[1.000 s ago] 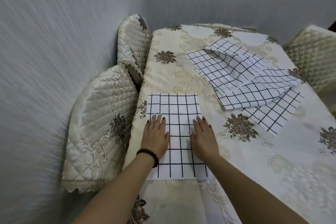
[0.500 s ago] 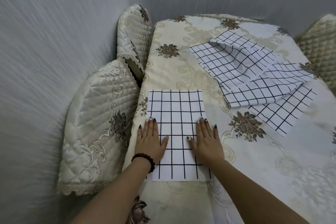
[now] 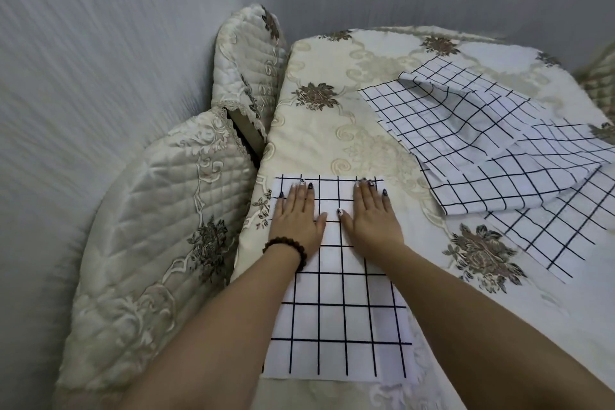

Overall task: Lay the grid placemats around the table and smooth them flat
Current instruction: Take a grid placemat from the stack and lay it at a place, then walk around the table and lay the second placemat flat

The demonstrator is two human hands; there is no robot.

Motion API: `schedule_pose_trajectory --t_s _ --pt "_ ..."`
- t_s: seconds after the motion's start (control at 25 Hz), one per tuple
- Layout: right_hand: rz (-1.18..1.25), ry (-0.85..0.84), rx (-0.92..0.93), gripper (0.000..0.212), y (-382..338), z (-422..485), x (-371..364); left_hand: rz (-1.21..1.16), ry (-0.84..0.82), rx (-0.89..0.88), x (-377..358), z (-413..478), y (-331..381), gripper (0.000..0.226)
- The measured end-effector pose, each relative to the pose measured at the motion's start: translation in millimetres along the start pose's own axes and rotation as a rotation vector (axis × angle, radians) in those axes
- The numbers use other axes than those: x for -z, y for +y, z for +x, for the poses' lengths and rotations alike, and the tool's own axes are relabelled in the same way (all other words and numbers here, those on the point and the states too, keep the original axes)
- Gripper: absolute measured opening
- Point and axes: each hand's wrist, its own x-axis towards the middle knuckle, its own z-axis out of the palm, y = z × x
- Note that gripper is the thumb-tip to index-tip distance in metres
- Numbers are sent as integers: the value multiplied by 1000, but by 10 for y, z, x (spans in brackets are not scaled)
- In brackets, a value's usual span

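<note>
A white placemat with a black grid (image 3: 336, 319) lies flat at the table's left edge, right in front of me. My left hand (image 3: 297, 217) and my right hand (image 3: 371, 216) press palm down on its far half, fingers spread, fingertips near its far edge. A loose heap of more grid placemats (image 3: 472, 143) lies overlapped and rumpled further right on the cream floral tablecloth (image 3: 332, 130); the top one has a raised fold.
Two chairs with quilted cream covers stand against the table's left side, one near (image 3: 156, 243) and one far (image 3: 246, 66). A grey wall runs close behind and to the left. Another quilted chair (image 3: 595, 76) shows at the far right edge.
Both hands have slid away from me along the placemat, from its middle up to its far edge, still flat on it. The view has moved closer over the mat.
</note>
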Motion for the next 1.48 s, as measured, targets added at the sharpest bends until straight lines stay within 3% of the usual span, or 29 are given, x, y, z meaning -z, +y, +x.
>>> schedule_pose_trajectory --t_s 0.2,0.32,0.52,0.64,1.0,1.12,1.32,1.48 --pt "16 26 -24 73 168 -317 221 -21 55 104 175 -294 -217 66" --pt "108 136 38 73 -93 -961 151 -73 154 17 141 -896 -102 68" --pt "57 122 23 63 -412 -1643 -270 -25 36 1 -221 -1679 169 67" --pt "40 113 -10 66 -430 -1671 -326 -43 1 38 -288 -1718 168 87" --pt "74 51 -84 76 -206 -1767 -234 -23 13 72 -253 -1748 55 80" --pt "364 37 -152 74 -196 -1809 -12 -356 23 91 -83 -1761 73 71" --pt "1137 314 -548 44 147 -2408 581 -1242 14 173 458 -2034 607 51" --pt "1370 563 -800 31 600 -3123 698 -1436 -191 82 459 -2302 1419 32"
